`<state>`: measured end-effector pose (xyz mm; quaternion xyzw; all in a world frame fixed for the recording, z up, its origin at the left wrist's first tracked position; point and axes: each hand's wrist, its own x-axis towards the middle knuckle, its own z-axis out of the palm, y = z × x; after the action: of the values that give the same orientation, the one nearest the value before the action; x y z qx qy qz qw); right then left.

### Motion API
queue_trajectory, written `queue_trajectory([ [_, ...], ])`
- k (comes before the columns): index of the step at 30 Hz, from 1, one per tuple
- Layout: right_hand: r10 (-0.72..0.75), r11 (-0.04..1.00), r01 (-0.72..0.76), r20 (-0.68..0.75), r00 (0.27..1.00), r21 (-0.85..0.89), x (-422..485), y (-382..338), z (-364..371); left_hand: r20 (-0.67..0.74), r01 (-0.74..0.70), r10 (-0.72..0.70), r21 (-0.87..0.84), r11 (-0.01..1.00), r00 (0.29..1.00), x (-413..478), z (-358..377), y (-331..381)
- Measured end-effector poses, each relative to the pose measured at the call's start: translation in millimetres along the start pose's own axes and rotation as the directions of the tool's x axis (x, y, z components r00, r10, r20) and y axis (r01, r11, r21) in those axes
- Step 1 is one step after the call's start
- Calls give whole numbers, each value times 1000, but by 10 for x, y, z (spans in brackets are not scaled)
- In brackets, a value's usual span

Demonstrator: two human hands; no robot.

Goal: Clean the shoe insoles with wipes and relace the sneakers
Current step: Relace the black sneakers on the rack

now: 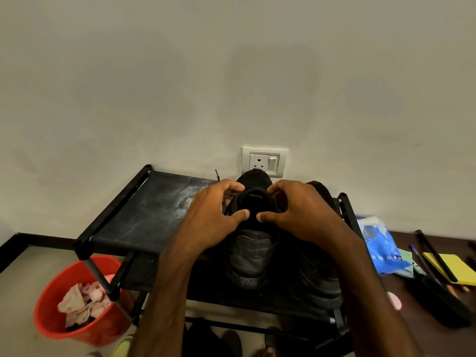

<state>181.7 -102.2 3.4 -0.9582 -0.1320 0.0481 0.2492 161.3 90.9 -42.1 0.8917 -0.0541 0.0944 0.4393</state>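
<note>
Sneaker (253, 253), black, heel toward the camera, stands on the fabric top shelf (144, 215) of a black rack, right of the shelf's middle. Far left, on the floor, a red bucket (49, 318) holds crumpled wipes (79, 300). The left hand (219, 210) curls its fingers over the left edge of the sneaker's opening, thumb pressed on the near rim. A lace end (217, 175) pokes up just beyond it (whether the fingers pinch the lace I cannot tell). The right hand (296, 210) grips the opening's right edge the same way, its thumb tip near the left thumb. A second sneaker (319, 284) stands just beside the first, partly under the right forearm. Farther right, a blue packet (381, 246) and a yellow pad (458, 266) lie on a dark surface
</note>
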Motion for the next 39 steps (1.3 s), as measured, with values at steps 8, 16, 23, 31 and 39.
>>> queue_trajectory([
  [8,-76,989,72,26,997,131,-70,168,-177,-23,7,-9,-98,995,1000,-10,-119,-20],
  [16,-20,985,41,-127,992,166,17,199,-13,-87,58,-76,-200,978,993,31,-22,-130],
  [23,29,958,30,-200,979,286,-35,190,-71,-97,127,-166,-319,939,981,49,81,-123],
  [31,181,884,-87,-164,970,459,-44,126,-72,-121,208,-314,-522,827,942,53,114,-159],
  [39,231,857,-127,-152,961,499,-35,100,-46,-129,209,-326,-541,815,937,46,120,-140],
])
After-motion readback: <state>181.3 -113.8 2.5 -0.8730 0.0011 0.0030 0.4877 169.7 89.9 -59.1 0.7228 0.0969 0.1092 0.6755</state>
